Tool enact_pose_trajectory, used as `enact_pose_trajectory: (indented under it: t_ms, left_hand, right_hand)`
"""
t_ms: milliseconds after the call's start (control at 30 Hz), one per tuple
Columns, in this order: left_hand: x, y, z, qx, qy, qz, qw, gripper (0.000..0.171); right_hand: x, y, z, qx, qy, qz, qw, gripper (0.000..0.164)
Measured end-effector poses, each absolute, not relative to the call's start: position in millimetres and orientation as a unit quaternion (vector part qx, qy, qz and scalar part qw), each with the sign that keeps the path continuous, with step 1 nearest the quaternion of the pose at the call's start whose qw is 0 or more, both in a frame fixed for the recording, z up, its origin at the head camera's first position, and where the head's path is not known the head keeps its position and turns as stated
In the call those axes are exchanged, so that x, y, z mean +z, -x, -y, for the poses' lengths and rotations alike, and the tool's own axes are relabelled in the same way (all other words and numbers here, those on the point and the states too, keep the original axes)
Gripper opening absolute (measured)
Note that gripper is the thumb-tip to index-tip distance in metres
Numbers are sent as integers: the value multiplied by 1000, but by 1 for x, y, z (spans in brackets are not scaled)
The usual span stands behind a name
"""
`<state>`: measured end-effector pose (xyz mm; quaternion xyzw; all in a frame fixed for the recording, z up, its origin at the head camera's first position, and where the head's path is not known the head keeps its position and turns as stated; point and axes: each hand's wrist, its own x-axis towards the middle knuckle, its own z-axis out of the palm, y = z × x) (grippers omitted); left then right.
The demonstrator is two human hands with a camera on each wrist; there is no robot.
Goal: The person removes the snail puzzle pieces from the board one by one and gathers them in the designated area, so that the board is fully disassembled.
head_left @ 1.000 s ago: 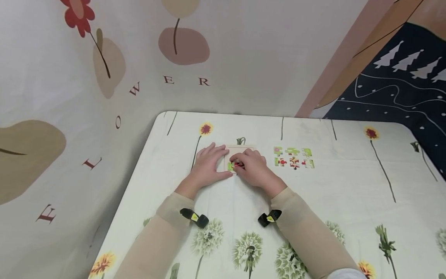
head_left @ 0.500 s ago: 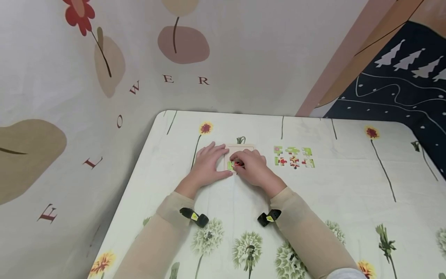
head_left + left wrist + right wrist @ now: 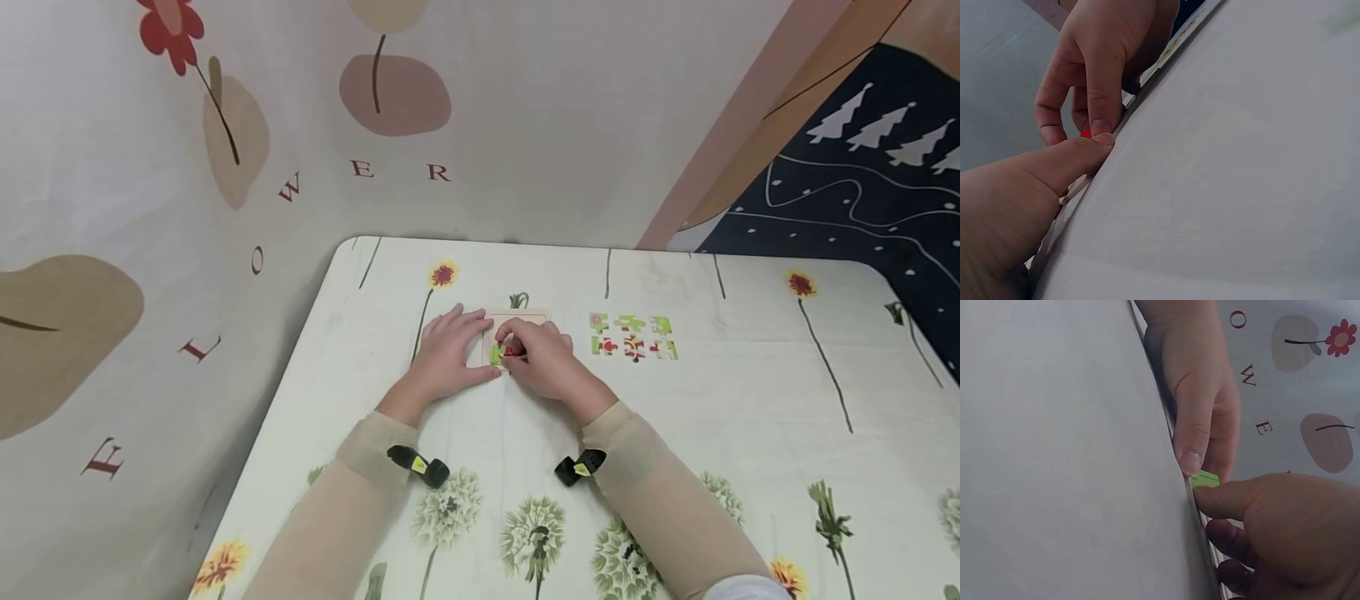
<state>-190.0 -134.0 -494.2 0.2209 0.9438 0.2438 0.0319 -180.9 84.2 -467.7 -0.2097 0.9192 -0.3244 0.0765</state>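
A small pale puzzle board [image 3: 517, 316] with a thin outline lies on the table under both hands. My left hand [image 3: 446, 354] rests along its left side, fingers spread and straight, thumb at the near edge. At the near left corner of the board is a green puzzle piece [image 3: 495, 356], also in the right wrist view as a green patch [image 3: 1205, 479] between the two thumbs. My right hand [image 3: 547, 358] pinches a red puzzle piece [image 3: 507, 352] between thumb and fingers beside the green one; its fingers partly cover it. A bit of red [image 3: 1086, 134] shows by that thumb in the left wrist view.
To the right of the board, several loose puzzle pieces [image 3: 633, 347] lie in two rows, green and red. The table [image 3: 720, 400] has a white cloth printed with flowers. A patterned curtain [image 3: 525, 167] hangs behind it and on the left.
My right index finger has lifted and arched slightly over the board, while the thumb stays at the red puzzle piece. The left hand and the loose puzzle pieces have not moved.
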Motion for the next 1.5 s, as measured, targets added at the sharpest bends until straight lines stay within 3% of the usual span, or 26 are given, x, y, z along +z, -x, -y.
enact_pose_trajectory:
  t_ms: [367, 1000, 1500]
  left_hand:
    - [-493, 190, 134, 255, -229, -939, 27, 83]
    - [-492, 190, 134, 254, -229, -939, 28, 82]
    - [-490, 189, 133, 245, -223, -943, 32, 82]
  right_hand:
    - [-474, 181, -88, -329, 239, -913, 27, 35]
    - [-474, 180, -88, -317, 248, -916, -3, 43]
    - [-476, 181, -110, -351, 248, -901, -58, 37]
